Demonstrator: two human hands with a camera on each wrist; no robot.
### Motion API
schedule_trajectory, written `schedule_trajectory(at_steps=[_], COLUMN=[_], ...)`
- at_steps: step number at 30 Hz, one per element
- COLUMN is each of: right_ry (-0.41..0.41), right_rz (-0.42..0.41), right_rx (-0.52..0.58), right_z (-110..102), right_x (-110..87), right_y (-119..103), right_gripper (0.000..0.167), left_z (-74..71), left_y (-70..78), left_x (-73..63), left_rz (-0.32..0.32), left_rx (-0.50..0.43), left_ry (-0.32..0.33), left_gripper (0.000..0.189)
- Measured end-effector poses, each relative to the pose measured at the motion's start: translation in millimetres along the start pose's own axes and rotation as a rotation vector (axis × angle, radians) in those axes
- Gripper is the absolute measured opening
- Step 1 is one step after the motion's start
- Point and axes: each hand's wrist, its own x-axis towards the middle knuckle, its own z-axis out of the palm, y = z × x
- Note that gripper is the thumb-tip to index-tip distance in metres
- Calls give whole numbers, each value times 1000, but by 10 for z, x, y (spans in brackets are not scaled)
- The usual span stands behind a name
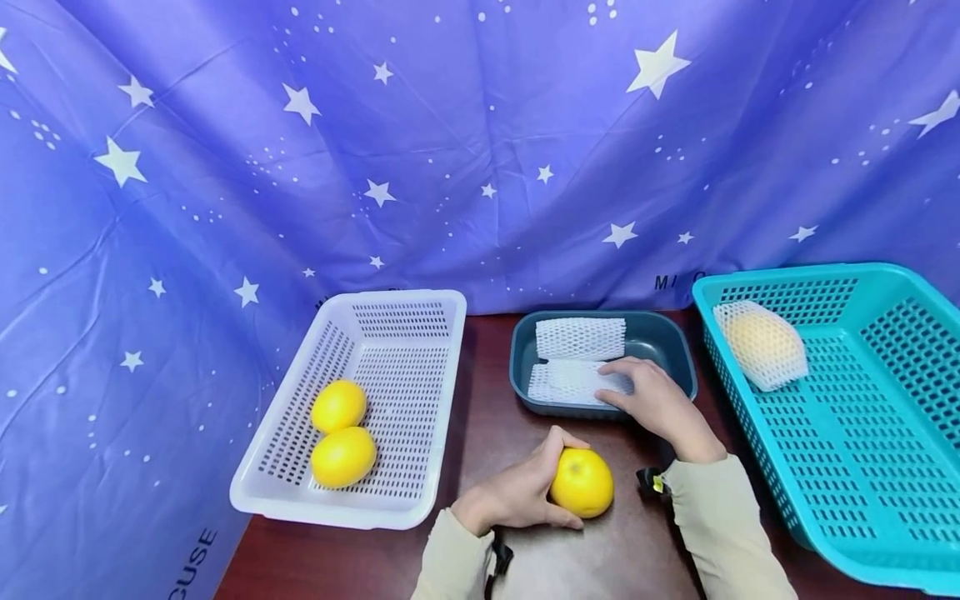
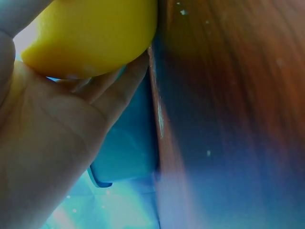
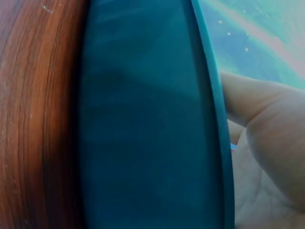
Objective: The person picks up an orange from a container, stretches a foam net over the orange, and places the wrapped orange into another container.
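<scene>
My left hand (image 1: 525,492) grips a round yellow citrus-like fruit (image 1: 582,483) on the dark wooden table, its thumb and fingers curled round the left side. In the left wrist view, the same fruit (image 2: 95,38) sits against the palm and fingers. My right hand (image 1: 656,400) reaches into a dark teal tub (image 1: 660,333), thumb and fingers spread at the right end of the nearer white foam net sleeve (image 1: 566,382). A second foam net sleeve (image 1: 580,337) lies behind it. In the right wrist view, the tub's wall (image 3: 147,119) hides the fingertips.
On the left stands a white perforated basket (image 1: 408,367) holding two yellow fruits (image 1: 342,457). A turquoise basket (image 1: 847,417) on the right contains one fruit in a foam net (image 1: 759,346). Behind hangs a blue-purple star-patterned cloth (image 1: 465,125).
</scene>
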Motion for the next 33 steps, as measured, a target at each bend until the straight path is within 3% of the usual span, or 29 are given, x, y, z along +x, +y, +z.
schedule_trajectory(at_steps=[10,18,23,26,30,33], right_ry=[-23,28,32,21,-7,6], right_rz=[31,21,38,52,86,92], right_rx=[2,23,-14,-36,-40,-44], right_z=[34,38,52,44,17,3], right_x=[-4,44,62,66,65,54], right_y=[-45,-33,-22,-22,-25,-18], right_gripper=[52,32,49,56,55,48], left_z=[-6,-49,-63,-42,-2,9], left_y=[-51,-43,-46,-52,-45,-17], left_x=[-22,9,10,10,13,20], left_rz=[0,-2,-18,6,40,26], left_rx=[-33,-33,-21,-5,27,11], left_ry=[-2,0,-1,10,19,14], left_gripper=[76,79,79,79,80,80])
